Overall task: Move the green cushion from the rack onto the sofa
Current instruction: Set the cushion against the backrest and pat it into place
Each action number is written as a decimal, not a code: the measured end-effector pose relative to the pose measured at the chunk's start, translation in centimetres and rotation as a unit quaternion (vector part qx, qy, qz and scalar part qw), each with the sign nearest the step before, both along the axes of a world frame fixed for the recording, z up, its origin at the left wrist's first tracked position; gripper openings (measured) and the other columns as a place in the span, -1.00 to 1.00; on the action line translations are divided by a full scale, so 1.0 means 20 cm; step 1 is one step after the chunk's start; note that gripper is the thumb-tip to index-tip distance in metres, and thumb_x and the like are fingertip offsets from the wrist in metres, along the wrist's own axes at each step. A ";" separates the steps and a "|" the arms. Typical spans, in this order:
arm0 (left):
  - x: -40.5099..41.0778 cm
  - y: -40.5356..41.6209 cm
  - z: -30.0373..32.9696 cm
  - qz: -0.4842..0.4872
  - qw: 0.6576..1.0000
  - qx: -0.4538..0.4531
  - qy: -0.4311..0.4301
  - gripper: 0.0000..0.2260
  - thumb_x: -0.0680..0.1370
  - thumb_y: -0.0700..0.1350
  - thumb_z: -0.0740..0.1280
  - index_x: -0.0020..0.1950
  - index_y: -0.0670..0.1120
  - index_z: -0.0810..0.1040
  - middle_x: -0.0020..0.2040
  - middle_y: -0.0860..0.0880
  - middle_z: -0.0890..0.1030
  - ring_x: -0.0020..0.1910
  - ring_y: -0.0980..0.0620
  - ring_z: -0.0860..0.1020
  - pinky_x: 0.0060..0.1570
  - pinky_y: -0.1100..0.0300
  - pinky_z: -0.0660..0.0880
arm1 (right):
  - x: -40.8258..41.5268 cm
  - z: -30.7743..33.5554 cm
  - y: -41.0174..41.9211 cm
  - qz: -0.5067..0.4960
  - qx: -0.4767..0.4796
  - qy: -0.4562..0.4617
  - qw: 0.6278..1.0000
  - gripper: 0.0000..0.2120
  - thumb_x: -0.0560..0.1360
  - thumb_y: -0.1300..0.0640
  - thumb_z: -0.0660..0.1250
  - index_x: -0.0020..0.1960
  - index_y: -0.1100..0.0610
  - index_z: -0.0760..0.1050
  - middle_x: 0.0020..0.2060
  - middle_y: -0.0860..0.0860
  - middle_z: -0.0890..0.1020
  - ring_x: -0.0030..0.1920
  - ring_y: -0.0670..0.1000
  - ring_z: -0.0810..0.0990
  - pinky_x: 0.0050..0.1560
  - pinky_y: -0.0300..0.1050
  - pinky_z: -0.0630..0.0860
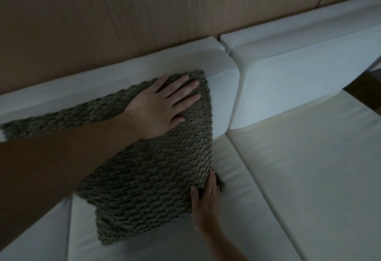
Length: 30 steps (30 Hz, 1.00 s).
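Fingers (181,87) of both hands lie flat on the green cushion (152,170) on the sofa (309,157).

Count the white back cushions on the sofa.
2: one white back cushion behind the green knitted cushion, another to its right. More may lie outside the view.

Left hand (162,104) flat, right hand (206,201) edge-on.

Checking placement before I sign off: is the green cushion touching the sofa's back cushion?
Touching. In the head view the green cushion leans on the white back cushion, its upper edge overlapping it with no gap.
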<state>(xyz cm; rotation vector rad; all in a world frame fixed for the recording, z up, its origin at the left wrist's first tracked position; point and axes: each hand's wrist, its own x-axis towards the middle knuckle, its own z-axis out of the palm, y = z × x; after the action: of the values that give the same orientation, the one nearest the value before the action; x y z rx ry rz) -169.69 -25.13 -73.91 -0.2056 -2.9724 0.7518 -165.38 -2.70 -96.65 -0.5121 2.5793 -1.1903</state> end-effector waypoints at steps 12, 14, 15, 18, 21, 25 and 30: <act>0.25 0.20 0.07 0.126 0.962 0.170 0.174 -0.37 0.65 0.14 0.02 0.59 -0.20 -0.02 0.62 -0.16 0.04 0.61 -0.10 -0.02 0.54 -0.17 -0.08 | -0.19 0.59 0.03 0.038 -0.057 0.107 0.992 -0.18 0.52 -0.36 -0.04 0.57 0.18 0.03 0.57 0.13 0.09 0.57 0.06 0.04 0.52 0.03 0.08; 0.45 0.28 0.00 0.170 0.919 0.247 0.257 -0.40 0.66 0.06 0.09 0.59 -0.21 0.02 0.61 -0.14 0.02 0.61 -0.09 -0.07 0.55 -0.16 -0.08 | -0.21 0.77 -0.05 0.127 -0.083 0.215 0.965 -0.31 0.59 -0.26 -0.02 0.56 0.16 0.06 0.57 0.09 0.10 0.58 0.06 0.02 0.52 0.09 0.07; 0.56 0.32 -0.06 0.205 0.896 0.274 0.285 -0.40 0.65 0.05 0.11 0.59 -0.21 0.02 0.60 -0.15 0.01 0.61 -0.11 -0.10 0.55 -0.15 -0.08 | -0.22 0.85 -0.11 0.175 -0.091 0.265 0.944 -0.35 0.61 -0.21 0.01 0.55 0.18 0.10 0.56 0.12 0.14 0.57 0.09 0.04 0.52 0.14 0.07; 0.85 0.48 -0.31 0.330 0.823 0.317 0.336 -0.35 0.63 0.12 0.12 0.58 -0.23 0.05 0.61 -0.24 0.03 0.61 -0.20 -0.04 0.52 -0.20 0.05 | -0.16 1.05 -0.32 0.297 -0.107 0.380 0.869 -0.44 0.61 -0.07 0.19 0.50 0.21 0.25 0.52 0.18 0.25 0.55 0.18 0.13 0.48 0.26 0.14; 1.01 0.61 -0.58 0.454 0.717 0.390 0.357 -0.24 0.59 0.29 0.06 0.57 -0.24 0.05 0.64 -0.16 -0.10 0.57 -0.25 0.04 0.42 -0.28 0.24 | 0.00 1.18 -0.56 0.419 -0.105 0.465 0.773 -0.46 0.58 -0.03 0.24 0.49 0.18 0.30 0.51 0.17 0.27 0.54 0.18 0.16 0.45 0.29 0.15; 1.04 0.66 -0.85 0.499 0.669 0.446 0.324 -0.10 0.51 0.41 0.08 0.60 -0.18 -0.06 0.64 -0.14 -0.19 0.56 -0.26 0.05 0.41 -0.26 0.26 | 0.19 1.13 -0.81 0.622 -0.066 0.544 0.559 -0.46 0.56 -0.06 0.23 0.49 0.09 0.32 0.53 0.14 0.27 0.55 0.16 0.14 0.49 0.27 0.03; 1.01 0.57 -0.98 0.555 0.621 0.472 0.290 -0.04 0.43 0.50 0.05 0.59 -0.12 -0.06 0.55 -0.37 0.18 0.52 -0.34 0.19 0.37 -0.26 0.32 | 0.22 0.96 -0.99 0.708 -0.001 0.589 0.389 -0.47 0.52 -0.07 0.27 0.45 0.09 0.39 0.49 0.14 0.35 0.52 0.16 0.22 0.49 0.26 0.03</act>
<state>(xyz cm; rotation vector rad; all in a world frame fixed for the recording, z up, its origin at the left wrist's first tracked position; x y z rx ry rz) -149.41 -13.72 -93.52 1.6295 -2.0800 -0.7436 -160.98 -22.54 -77.41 -3.3460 1.0531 0.1199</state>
